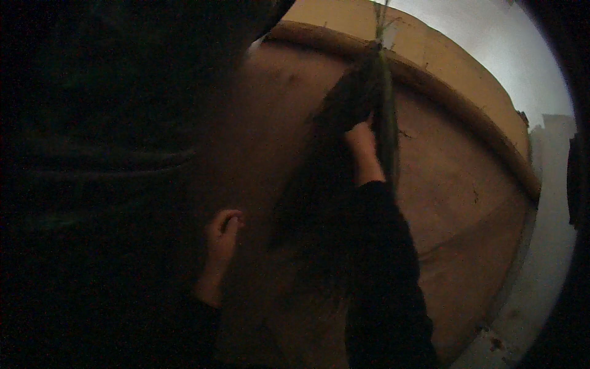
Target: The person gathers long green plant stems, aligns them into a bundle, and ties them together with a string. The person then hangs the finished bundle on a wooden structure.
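A dark bundle of plant-like strands (339,99) hangs or lies across the brown surface. It is narrow at a tied-looking point near the top and spreads wide below. Green stalks (389,115) run along its right side. My right hand (363,138) reaches up against the bundle, its fingers partly lost in the dark strands, so its grip is unclear. Lower and to the left is my left hand (225,235), apart from the bundle, with fingers curled and thumb near the index finger. Dimness hides whether a thin strand is in it.
A brown sheet-like surface (461,180) lies behind the bundle, bordered by a rounded brown edge (465,104). Beyond runs a yellowish band (442,55). Pale grey ground or wall (530,286) shows at the right. Dark green fabric (101,152) fills the left.
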`<state>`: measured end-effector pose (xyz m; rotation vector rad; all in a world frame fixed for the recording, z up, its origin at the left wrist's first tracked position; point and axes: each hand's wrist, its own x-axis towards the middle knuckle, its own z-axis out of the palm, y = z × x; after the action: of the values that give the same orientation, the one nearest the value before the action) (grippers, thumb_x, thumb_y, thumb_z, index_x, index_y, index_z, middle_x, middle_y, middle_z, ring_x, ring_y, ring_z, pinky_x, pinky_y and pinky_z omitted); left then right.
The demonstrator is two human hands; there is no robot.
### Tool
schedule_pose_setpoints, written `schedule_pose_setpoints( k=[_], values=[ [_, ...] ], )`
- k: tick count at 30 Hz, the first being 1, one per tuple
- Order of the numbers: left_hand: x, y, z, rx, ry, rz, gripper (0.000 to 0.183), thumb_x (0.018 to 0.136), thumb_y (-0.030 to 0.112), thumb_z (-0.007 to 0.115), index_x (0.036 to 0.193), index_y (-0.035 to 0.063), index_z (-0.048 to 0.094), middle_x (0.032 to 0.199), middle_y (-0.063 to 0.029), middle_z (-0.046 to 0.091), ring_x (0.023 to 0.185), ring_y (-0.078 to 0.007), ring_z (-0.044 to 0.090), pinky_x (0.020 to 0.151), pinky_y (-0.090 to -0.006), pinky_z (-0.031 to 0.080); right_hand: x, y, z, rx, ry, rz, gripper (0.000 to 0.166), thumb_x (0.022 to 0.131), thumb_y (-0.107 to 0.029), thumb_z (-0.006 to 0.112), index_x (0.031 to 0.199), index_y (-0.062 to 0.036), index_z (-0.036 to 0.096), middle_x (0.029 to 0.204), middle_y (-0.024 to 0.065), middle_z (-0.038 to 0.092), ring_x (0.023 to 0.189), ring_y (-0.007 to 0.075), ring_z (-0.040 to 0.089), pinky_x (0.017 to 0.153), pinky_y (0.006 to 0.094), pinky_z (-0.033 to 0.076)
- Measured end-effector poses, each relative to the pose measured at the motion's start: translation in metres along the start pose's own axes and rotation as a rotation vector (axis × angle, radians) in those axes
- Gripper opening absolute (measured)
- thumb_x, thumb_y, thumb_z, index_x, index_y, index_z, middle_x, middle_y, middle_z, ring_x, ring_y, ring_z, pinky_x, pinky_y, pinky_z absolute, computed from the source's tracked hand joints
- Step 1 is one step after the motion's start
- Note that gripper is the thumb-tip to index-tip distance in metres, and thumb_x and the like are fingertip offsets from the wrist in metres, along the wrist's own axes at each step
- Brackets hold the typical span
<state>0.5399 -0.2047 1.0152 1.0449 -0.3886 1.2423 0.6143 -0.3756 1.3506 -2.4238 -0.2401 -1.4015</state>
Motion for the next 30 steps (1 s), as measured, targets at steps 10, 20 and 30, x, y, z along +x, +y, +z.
schedule_pose_setpoints(
  k=[10,20,30],
  values=[
    [-0.009,0.028,0.016,0.062,-0.138,-0.001,0.013,0.079,0.003,0.051,0.090,0.0013,0.058,0.083,-0.0063,0.057,0.071,-0.0117,0.054,0.064,-0.0248,0.045,-0.044,-0.010,-0.001,0.103,0.111,0.085,0.047,0.076,-0.018,0.057,0.117,-0.0013,0.040,0.115,0.0224,0.046,0.106,0.0377,0.047,0.089,0.0430,0.040],
    [-0.020,0.025,0.012,0.236,-0.129,0.194,0.014,0.075,0.004,0.053,0.088,0.0028,0.059,0.083,-0.0076,0.055,0.074,-0.0166,0.052,0.067,-0.0271,0.043,-0.065,-0.017,-0.058,0.046,0.222,0.081,0.055,0.080,-0.036,0.053,0.121,-0.0041,0.037,0.114,0.0245,0.046,0.105,0.0385,0.047,0.088,0.0453,0.040],
    [-0.018,0.018,-0.002,0.209,-0.166,0.160,0.012,0.073,0.000,0.053,0.084,0.0017,0.059,0.083,-0.0087,0.055,0.075,-0.0165,0.054,0.067,-0.0264,0.044,-0.049,-0.024,-0.084,0.038,0.252,0.066,0.048,0.077,-0.019,0.058,0.117,0.0003,0.039,0.117,0.0234,0.045,0.102,0.0383,0.051,0.086,0.0433,0.043]
  ],
)
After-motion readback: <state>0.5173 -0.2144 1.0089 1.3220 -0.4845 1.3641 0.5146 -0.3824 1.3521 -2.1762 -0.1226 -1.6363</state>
